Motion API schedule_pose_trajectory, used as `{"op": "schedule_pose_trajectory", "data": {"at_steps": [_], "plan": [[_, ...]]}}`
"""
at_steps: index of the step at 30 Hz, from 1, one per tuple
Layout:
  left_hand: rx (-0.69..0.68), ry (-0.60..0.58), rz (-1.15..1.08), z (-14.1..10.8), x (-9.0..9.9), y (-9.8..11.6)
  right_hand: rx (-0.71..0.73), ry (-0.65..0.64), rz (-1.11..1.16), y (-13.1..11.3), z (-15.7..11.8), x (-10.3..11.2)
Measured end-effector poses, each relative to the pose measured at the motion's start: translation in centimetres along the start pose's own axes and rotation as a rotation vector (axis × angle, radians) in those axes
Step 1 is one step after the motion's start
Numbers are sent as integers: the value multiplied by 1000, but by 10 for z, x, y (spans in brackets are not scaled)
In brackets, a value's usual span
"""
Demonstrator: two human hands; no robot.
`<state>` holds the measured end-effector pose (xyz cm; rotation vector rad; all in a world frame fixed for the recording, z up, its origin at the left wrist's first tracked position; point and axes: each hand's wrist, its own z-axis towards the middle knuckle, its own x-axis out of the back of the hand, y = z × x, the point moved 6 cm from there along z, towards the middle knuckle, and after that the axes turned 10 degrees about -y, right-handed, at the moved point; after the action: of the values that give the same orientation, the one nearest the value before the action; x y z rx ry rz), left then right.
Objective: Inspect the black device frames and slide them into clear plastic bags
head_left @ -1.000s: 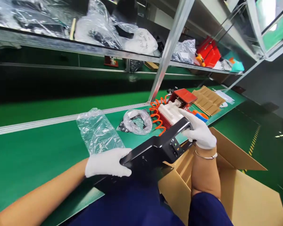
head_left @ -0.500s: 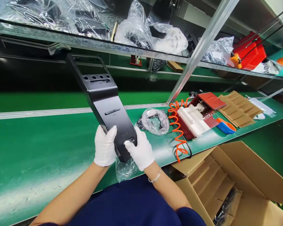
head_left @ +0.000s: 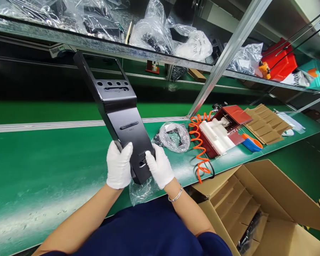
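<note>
Black stepped panel (head_left: 122, 115), lower end clasped by white-gloved left hand (head_left: 119, 166) and right hand (head_left: 160, 167), reaching upper left, lettered "MAX"

Most fingers of the left hand (head_left: 118, 166) and right hand (head_left: 160, 167) disappear behind a black panel (head_left: 125, 115), its underside hidden. Below, a clear bag (head_left: 142, 192) is partly covered. The frame's bottom and right edges crop a carton (head_left: 282, 192); the dark wrapped item (head_left: 250, 231) inside is unidentifiable. Lettering on the shelf's (head_left: 96, 42) white bag (head_left: 196, 48) is illegible.
</note>
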<state>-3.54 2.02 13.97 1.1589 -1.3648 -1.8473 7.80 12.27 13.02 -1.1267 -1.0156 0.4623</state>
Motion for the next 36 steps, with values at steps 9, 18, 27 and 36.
{"op": "schedule_pose_trajectory", "data": {"at_steps": [9, 18, 27, 36], "plan": [[-166, -522, 340, 1, -43, 11, 43, 245, 546, 5, -5, 16], [-237, -525, 623, -13, -51, -9, 86, 372, 352, 6, -17, 20], [-289, -516, 680, -10, -45, -8, 60, 342, 408, 11, -15, 18], [-37, -448, 167, 11, -28, -8, 112, 138, 724, -7, -10, 15]]}}
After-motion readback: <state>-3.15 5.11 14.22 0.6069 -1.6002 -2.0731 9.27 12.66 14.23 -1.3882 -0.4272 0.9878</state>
